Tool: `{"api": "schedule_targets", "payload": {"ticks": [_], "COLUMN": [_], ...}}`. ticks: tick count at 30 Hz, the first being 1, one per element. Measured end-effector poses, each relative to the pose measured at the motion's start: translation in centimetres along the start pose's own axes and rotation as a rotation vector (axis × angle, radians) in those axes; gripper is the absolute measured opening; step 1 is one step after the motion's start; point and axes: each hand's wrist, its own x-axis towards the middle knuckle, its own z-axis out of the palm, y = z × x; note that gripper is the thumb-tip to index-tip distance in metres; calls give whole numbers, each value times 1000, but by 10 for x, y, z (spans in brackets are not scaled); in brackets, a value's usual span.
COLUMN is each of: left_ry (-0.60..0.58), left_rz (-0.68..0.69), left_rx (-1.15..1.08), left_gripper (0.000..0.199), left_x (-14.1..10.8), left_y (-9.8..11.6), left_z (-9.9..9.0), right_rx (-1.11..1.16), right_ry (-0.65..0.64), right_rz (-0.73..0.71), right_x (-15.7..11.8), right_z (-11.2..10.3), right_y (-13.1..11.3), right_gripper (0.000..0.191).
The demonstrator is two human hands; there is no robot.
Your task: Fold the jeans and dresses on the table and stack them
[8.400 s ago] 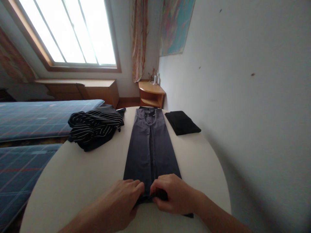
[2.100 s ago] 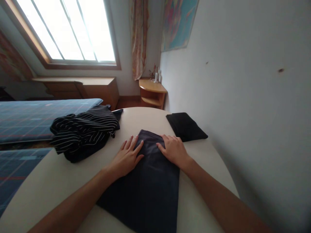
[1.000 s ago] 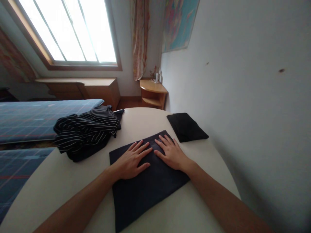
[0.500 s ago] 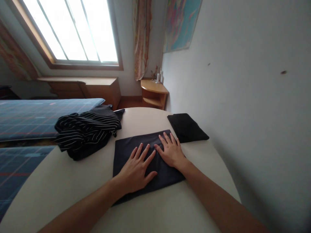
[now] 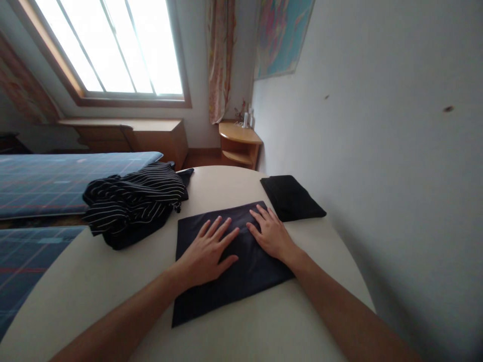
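A dark blue-grey folded cloth (image 5: pixel 241 271), roughly rectangular, lies flat on the round white table (image 5: pixel 124 291). My left hand (image 5: pixel 206 254) rests palm down on its left half with the fingers spread. On its upper right part lies my right hand (image 5: pixel 271 234), also palm down, fingers apart. Small creases show in the fabric between the hands. Just beyond my right hand is a folded black cloth (image 5: pixel 292 197), close to the far right corner of the blue-grey one. What kind of garment either piece is, I cannot tell.
A crumpled heap of black clothing with white stripes (image 5: pixel 139 198) sits at the table's left edge. Left of the table is a bed with a blue plaid cover (image 5: pixel 56 186). A white wall (image 5: pixel 396 166) runs close along the right. A small corner shelf (image 5: pixel 239 133) stands beyond the table.
My left hand has slid slightly up and left over the cloth, and my right hand slightly right. The two hands are farther apart, and the cloth's near edge reaches a little lower.
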Motion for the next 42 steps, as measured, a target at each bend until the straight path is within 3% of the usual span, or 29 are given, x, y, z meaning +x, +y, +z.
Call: {"api": "schedule_targets", "payload": {"ticks": [4,7,13,22,33,42], "left_ry": [29,15,-25,-88,-73,-72], "left_rz": [-89,-83,-70,-55,-31,-14], "left_rx": [46,40,34,15,0,-11], "left_gripper": [72,75,79,76,76,74], "left_x": [10,11,5,-4,-4,-4], "left_y": [-28,-33,-19,-4,-5,-5], "left_z": [5,5,2,3,3,2], "right_rx": [-19,-50,-83,-178,-41,-119], "right_ry": [14,20,34,-65,-109,-188], "right_rz": [24,59,176,375,406,425], "right_x": [-2,-4,-6,-7,-4,-5], "right_z": [-8,-13,-22,-45,-42,-43], "right_y": [2,5,15,20,25,22], "right_gripper": [57,58,51,38,30,39]}}
